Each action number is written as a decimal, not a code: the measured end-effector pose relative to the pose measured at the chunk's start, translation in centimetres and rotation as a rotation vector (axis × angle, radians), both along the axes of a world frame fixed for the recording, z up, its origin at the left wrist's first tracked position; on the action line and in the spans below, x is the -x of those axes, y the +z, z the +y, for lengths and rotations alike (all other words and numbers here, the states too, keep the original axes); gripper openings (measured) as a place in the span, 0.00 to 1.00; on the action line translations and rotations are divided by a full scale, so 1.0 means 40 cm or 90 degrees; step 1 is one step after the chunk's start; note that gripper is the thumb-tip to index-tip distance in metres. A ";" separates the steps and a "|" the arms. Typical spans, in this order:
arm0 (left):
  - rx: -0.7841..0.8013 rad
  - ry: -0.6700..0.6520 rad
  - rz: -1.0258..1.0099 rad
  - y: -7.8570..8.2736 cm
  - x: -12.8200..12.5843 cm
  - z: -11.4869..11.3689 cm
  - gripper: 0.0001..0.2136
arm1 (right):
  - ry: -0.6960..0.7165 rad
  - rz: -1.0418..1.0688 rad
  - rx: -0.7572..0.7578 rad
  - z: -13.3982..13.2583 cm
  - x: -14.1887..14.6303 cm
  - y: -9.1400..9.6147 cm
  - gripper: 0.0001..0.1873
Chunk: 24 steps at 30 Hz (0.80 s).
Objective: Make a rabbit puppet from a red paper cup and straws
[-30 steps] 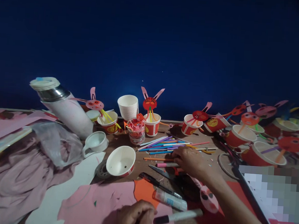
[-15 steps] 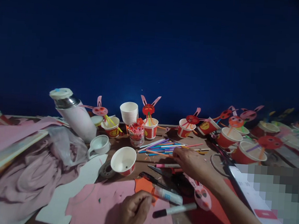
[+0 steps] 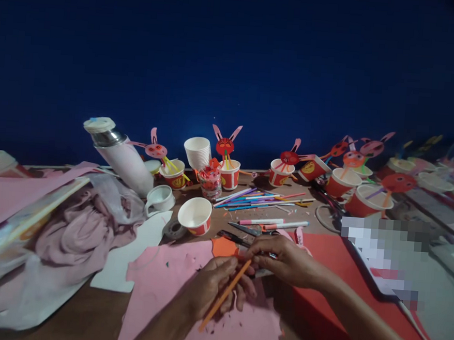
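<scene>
A thin orange stick (image 3: 225,295) slants across the front of my left hand (image 3: 216,280), low over a cut sheet of pink paper (image 3: 156,289). My right hand (image 3: 281,255) pinches the stick's upper end between thumb and fingers. The left hand is half turned up, with its fingers loosely apart under the stick. Just behind the hands lie an orange paper shape (image 3: 223,246), a black pen (image 3: 232,237) and scissors (image 3: 244,228). Pink paper ears (image 3: 299,236) poke out above the right hand, which covers what is below them.
A pile of coloured sticks (image 3: 256,199) lies beyond two markers (image 3: 262,221). A paper cup (image 3: 194,217), tape roll (image 3: 174,229), mug (image 3: 160,199) and thermos (image 3: 128,163) stand left. Paper-cup rabbits (image 3: 230,174) line the back. Red paper (image 3: 319,295) and a phone (image 3: 376,263) lie right.
My right hand has come back from the stick pile with an orange stick and met my left hand. The left hand has uncurled from a loose fist. The view has tilted down.
</scene>
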<state>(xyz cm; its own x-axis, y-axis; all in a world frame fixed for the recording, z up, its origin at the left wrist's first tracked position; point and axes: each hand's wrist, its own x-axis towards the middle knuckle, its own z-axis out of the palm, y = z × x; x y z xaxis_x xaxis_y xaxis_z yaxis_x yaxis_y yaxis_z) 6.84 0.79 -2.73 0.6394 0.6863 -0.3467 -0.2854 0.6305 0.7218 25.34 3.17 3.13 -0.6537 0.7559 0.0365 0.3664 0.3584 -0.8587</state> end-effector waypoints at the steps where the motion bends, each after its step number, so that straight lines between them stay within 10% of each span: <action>1: -0.005 -0.014 0.009 0.000 0.001 -0.001 0.16 | -0.010 -0.001 0.000 -0.003 0.007 -0.004 0.11; 15: -0.013 0.002 -0.004 0.002 0.000 -0.002 0.12 | -0.168 0.200 0.240 -0.009 0.040 -0.113 0.12; 24: -0.043 -0.031 -0.022 0.005 0.001 -0.006 0.09 | -0.226 0.087 0.089 -0.016 0.057 -0.108 0.10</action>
<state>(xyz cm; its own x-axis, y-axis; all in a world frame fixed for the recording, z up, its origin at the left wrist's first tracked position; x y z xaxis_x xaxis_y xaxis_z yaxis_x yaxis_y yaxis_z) 6.79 0.54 -2.51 0.6837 0.6748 -0.2778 -0.2809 0.5947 0.7533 23.06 2.52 -1.19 -0.3480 0.9374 -0.0142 0.3247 0.1063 -0.9398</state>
